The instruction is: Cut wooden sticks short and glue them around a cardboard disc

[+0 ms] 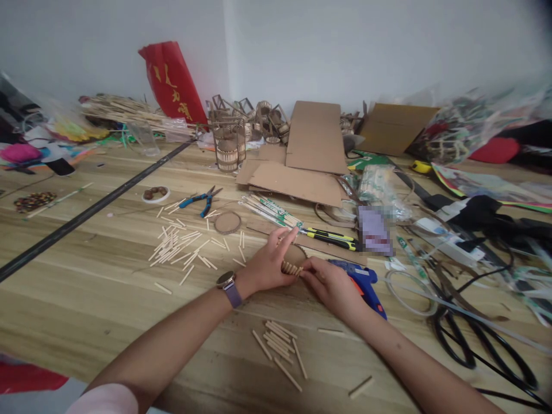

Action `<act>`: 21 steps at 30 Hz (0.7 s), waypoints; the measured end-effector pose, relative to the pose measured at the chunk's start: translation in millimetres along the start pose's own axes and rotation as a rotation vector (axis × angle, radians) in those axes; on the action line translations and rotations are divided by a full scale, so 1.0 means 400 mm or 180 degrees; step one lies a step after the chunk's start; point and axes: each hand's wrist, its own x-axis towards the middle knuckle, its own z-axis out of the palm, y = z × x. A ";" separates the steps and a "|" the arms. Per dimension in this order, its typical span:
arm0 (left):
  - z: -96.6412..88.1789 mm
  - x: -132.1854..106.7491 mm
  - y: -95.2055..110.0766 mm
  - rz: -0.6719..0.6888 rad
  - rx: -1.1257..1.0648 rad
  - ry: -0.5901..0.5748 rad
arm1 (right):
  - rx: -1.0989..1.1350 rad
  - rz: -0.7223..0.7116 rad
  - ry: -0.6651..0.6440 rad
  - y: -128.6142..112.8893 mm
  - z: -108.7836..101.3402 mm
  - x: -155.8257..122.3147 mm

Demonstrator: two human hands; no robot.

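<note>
My left hand [268, 264] and my right hand [331, 283] meet over a round cardboard disc [296, 254] lying on the wooden table [107, 299]. Both pinch a short row of cut sticks [291, 268] standing along the disc's near edge. The left index finger stretches out over the disc; a watch sits on that wrist. A blue glue gun [363, 282] lies right beside the right hand.
Loose cut sticks [179, 247] lie scattered to the left and another heap of cut sticks [279, 344] lies near the front. Blue pliers [202, 200], a second disc [227, 222], wrapped chopsticks [271, 210], a yellow-black knife [332, 237], cardboard sheets [308, 155], stick baskets [228, 146] and black cables [474, 339] surround them.
</note>
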 end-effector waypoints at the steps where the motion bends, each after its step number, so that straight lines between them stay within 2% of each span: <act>1: 0.001 0.000 -0.001 -0.0004 -0.0010 -0.0003 | 0.0005 0.0003 0.0006 0.000 0.000 0.000; 14: -0.005 -0.003 0.006 -0.0129 -0.0162 -0.0052 | 0.0111 0.0086 -0.0062 -0.011 -0.011 0.002; 21: 0.007 -0.004 0.013 -0.0102 -0.0072 0.0132 | 0.0345 0.0221 -0.0028 -0.018 -0.020 0.000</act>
